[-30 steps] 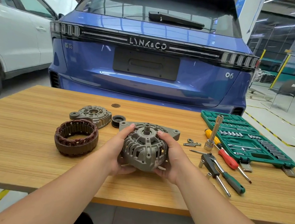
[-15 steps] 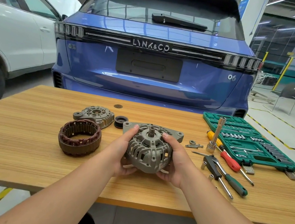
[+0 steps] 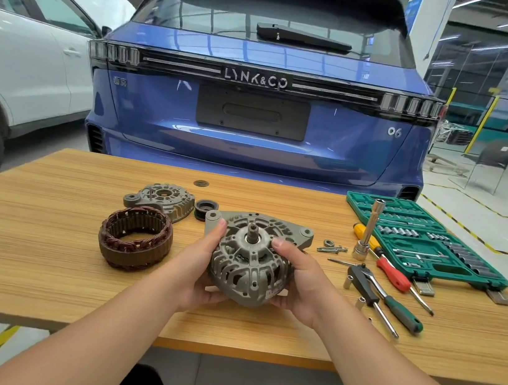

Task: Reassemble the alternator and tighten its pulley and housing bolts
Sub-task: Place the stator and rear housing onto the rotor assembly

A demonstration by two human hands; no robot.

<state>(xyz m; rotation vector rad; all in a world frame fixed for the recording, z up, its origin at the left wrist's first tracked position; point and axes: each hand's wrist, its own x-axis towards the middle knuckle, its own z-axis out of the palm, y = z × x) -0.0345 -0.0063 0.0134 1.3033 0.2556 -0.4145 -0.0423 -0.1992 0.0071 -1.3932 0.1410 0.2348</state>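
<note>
A grey alternator front housing (image 3: 249, 263) with its shaft pointing up is held just above the wooden table (image 3: 38, 276). My left hand (image 3: 199, 269) grips its left side and my right hand (image 3: 299, 280) grips its right side, thumbs on top near the shaft. A copper-wound stator ring (image 3: 135, 241) lies to the left. The grey rear cover (image 3: 160, 198) and a black pulley (image 3: 206, 209) sit behind. Loose bolts and a nut (image 3: 331, 247) lie to the right.
A green socket set case (image 3: 418, 241) lies open at the right. Beside it stand a socket on an extension (image 3: 368, 231), a red-handled screwdriver (image 3: 392, 270), a green-handled screwdriver (image 3: 402, 314) and a ratchet (image 3: 364, 283). A blue car (image 3: 257, 111) is parked behind the table.
The housing in both hands has tilted slightly and its shaft now points more upward. The camera view has shifted a little; the parts on the table have not moved.
</note>
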